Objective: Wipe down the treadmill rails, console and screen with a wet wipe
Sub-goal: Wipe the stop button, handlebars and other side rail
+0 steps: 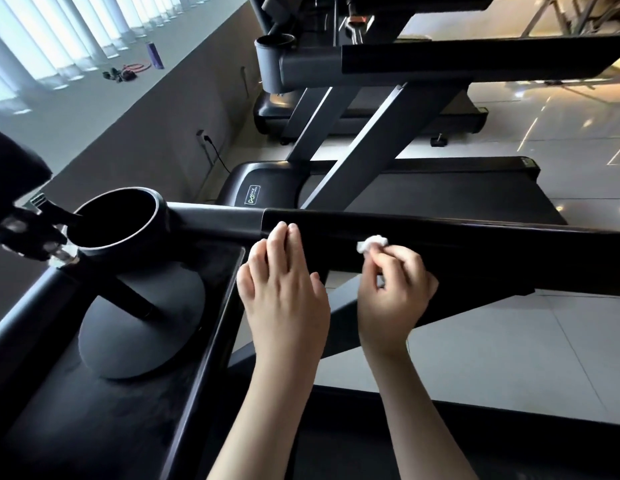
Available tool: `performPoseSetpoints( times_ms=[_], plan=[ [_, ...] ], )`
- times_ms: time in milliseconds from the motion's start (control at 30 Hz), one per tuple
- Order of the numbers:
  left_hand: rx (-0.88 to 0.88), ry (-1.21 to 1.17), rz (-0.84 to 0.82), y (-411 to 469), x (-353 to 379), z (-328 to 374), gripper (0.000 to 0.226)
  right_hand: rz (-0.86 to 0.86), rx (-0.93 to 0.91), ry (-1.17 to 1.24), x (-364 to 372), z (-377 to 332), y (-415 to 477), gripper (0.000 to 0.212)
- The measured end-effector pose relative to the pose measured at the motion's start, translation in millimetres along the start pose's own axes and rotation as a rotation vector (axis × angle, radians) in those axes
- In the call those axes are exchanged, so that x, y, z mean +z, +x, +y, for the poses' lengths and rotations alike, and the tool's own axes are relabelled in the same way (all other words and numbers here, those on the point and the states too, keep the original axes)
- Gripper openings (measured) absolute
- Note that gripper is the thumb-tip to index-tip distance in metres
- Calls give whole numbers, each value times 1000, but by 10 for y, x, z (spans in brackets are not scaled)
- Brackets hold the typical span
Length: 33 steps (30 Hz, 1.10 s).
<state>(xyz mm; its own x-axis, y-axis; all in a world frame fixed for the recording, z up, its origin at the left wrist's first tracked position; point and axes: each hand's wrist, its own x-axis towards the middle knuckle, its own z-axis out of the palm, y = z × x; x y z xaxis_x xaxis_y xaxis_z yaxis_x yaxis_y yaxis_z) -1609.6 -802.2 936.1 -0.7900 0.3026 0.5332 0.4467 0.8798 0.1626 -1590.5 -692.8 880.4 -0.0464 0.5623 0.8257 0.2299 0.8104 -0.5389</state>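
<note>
Pale glossy floor tiles (pixel 544 133) and vertical blinds (pixel 41 39) frame a gym room, where a neighbouring treadmill (pixel 440 192) is seen beyond the one being cleaned. Across the middle of the view runs the black padded handrail (pixel 492 244), joined at its left end to a round cup holder (pixel 118 223) above the console tray (pixel 111 410).

A small crumpled wet wipe (pixel 372 243) is pinched between the thumb and fingertips of the right hand (pixel 395 292) and pressed against the near face of the handrail. The left hand (pixel 284 289) is laid beside it with fingers straight, nothing grasped, its fingertips resting on the rail close to the seam.

The rail wipe appears to be the step in hand, and the console and screen seem not yet reached. For good coverage, the wipe would best be opened out flat rather than kept balled, so that more damp surface is brought to bear. Long overlapping passes along the rail are advised, with the top, near face and underside each taken in turn. The seam beside the cup holder should be given firm pressure, since grime is likely trapped there.
</note>
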Motion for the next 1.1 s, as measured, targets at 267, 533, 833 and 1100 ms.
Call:
performPoseSetpoints(
  times_ms=[267, 533, 833, 1100],
  plan=[
    [71, -35, 46, 104, 131, 63, 57, -119, 13, 121, 11, -68, -182, 11],
    [78, 13, 14, 84, 122, 72, 58, -86, 174, 83, 63, 16, -378, 9],
    [82, 28, 1, 79, 127, 64, 58, -48, 294, 141, 8, 56, -330, 7],
    [87, 44, 8, 75, 125, 69, 58, 89, 223, 175, 23, 84, -79, 7]
  ],
)
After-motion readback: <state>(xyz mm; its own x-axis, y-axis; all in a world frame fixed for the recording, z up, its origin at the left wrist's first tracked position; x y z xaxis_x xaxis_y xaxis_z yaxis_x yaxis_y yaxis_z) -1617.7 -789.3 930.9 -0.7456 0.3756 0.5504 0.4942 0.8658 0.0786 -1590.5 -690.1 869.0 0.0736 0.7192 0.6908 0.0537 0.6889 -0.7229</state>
